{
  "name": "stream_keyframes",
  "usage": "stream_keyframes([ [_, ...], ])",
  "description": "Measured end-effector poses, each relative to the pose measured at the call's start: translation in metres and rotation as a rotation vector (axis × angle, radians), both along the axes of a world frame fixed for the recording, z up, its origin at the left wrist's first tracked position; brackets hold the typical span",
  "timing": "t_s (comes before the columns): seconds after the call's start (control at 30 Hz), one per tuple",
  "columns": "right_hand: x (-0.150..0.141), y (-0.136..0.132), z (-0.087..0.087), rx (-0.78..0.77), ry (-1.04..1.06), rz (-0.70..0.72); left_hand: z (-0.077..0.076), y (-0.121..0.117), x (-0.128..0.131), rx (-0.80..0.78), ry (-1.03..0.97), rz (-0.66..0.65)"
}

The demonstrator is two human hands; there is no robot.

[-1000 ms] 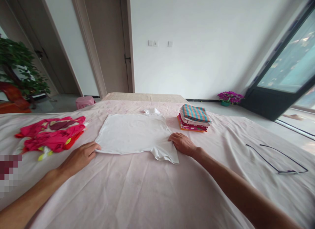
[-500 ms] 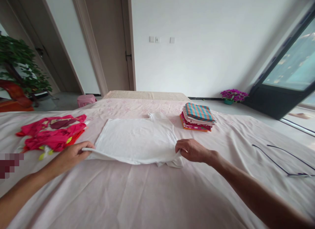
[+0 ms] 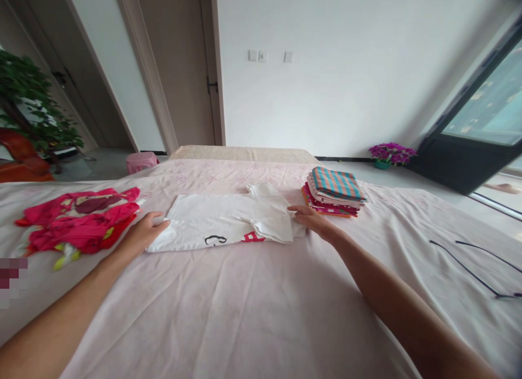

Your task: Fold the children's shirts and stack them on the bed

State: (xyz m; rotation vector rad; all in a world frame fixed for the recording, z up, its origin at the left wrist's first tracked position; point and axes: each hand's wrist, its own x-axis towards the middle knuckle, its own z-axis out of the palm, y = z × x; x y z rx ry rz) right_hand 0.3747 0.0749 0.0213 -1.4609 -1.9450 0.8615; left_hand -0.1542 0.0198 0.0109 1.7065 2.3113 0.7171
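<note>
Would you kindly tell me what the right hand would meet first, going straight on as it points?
Probably the white shirt, lying close by the right hand; exact depth is unclear.

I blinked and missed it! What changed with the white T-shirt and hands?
The white T-shirt got its near edge folded over, away from the person, showing black and red print. The left hand and right hand moved that way too; whether they've let go isn't clear. The folded cloth stack and crumpled red clothes stayed put.

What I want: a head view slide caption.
Left hand and right hand at opposite ends of a partly folded white shirt.
</note>
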Motion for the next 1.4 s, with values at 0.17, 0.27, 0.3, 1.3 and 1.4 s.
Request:
stream_keyframes([
  [0.17, 0.005, -0.009, -0.004, 0.024, -0.122, 0.040, 0.001, -0.022, 0.019, -0.051, 0.231, -0.001],
  [0.27, 0.002, -0.012, -0.005, 0.084, -0.285, -0.042, 0.001, -0.032, 0.030, -0.024, 0.287, -0.001],
  [0.3, 0.001, -0.015, -0.003, 0.105, -0.338, -0.057, 0.001, -0.034, 0.033, -0.024, 0.294, 0.004],
  [1.3, -0.035, -0.038, 0.028, 0.070, -0.720, -0.314, 0.009, -0.044, 0.045, -0.023, 0.197, 0.108],
  [1.4, -0.033, -0.051, 0.024, 0.128, -0.744, -0.274, 0.008, -0.044, 0.044, -0.022, 0.204, 0.093],
])
